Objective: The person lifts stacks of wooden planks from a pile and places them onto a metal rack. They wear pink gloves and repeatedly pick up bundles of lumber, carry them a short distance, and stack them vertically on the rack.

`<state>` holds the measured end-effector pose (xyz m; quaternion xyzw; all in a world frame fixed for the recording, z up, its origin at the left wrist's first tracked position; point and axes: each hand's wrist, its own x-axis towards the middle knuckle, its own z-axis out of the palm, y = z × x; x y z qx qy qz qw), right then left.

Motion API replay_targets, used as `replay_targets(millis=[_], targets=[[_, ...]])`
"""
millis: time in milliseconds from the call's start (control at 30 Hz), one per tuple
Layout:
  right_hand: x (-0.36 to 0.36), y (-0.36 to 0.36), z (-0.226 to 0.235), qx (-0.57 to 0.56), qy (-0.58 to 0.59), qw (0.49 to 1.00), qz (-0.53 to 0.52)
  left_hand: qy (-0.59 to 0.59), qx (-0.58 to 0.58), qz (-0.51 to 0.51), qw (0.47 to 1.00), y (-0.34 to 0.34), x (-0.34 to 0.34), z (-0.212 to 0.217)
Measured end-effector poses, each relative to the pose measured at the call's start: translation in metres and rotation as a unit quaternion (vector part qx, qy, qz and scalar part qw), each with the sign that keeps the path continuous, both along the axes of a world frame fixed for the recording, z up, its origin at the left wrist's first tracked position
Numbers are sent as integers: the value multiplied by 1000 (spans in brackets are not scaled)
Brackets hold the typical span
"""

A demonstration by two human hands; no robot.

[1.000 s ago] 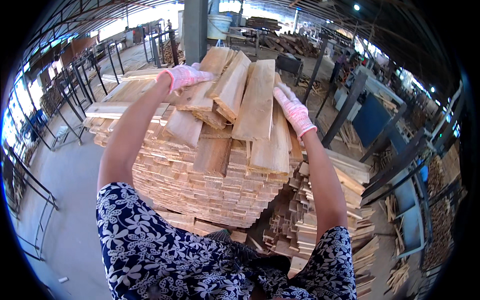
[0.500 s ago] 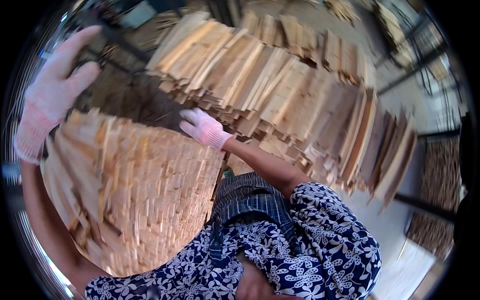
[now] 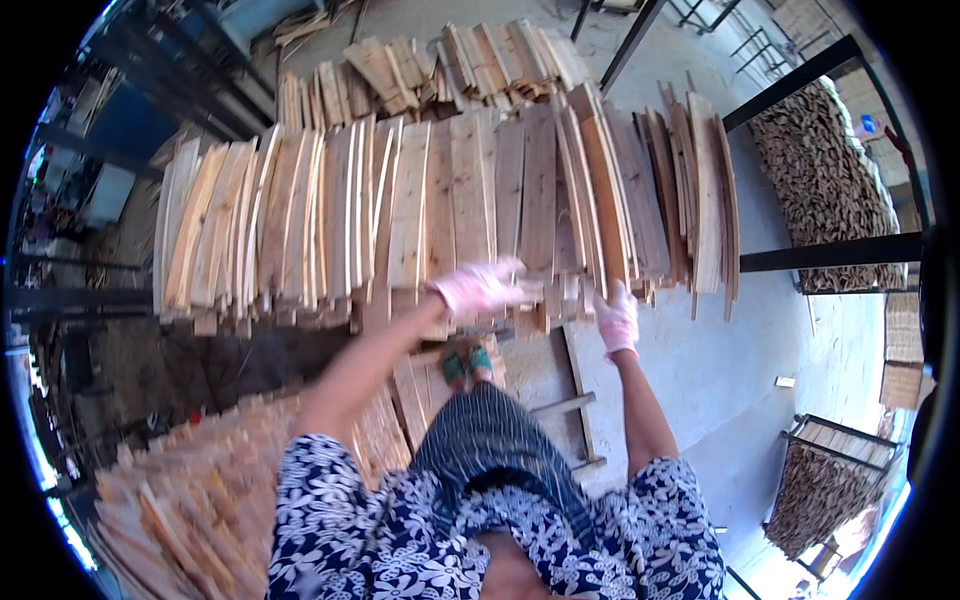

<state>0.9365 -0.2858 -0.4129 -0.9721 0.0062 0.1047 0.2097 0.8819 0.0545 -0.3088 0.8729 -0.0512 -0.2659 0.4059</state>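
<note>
A long stack of wooden boards (image 3: 410,200) lies across the middle, board ends toward me. My left hand (image 3: 480,288), in a pinkish-white knit glove, hovers over the near ends at mid-stack, fingers stretched rightward and slightly blurred, holding nothing. Further right, my gloved right hand (image 3: 617,320) is at the near end of an orange-brown board (image 3: 603,190), thumb and fingers closed around its tip. That board leans among other boards in the stack.
A second pile of boards (image 3: 500,60) sits behind the stack. At lower left is a large pile of wood strips (image 3: 230,460). Dark metal posts and bars (image 3: 830,252) frame the right, near bundled wood (image 3: 825,180). My feet in green footwear (image 3: 480,358) stand between the piles.
The view has swung round to the right. My left hand has come down from high on the left to the stack. My right hand has moved right, onto the board's near end.
</note>
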Motion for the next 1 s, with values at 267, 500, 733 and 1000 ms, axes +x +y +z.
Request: replay_targets(millis=[267, 500, 733, 1000], targets=[[108, 5, -32, -117, 8, 985, -128, 112, -141, 300, 937, -144, 112, -120], [114, 44, -58, -205, -40, 963, -171, 140, 54, 388, 910, -216, 188, -137], [126, 46, 1, -148, 88, 979, -112, 24, -31, 408, 912, -193, 178, -169], [36, 67, 66, 298, 293, 902, -108, 67, -321, 325, 887, -23, 83, -101]])
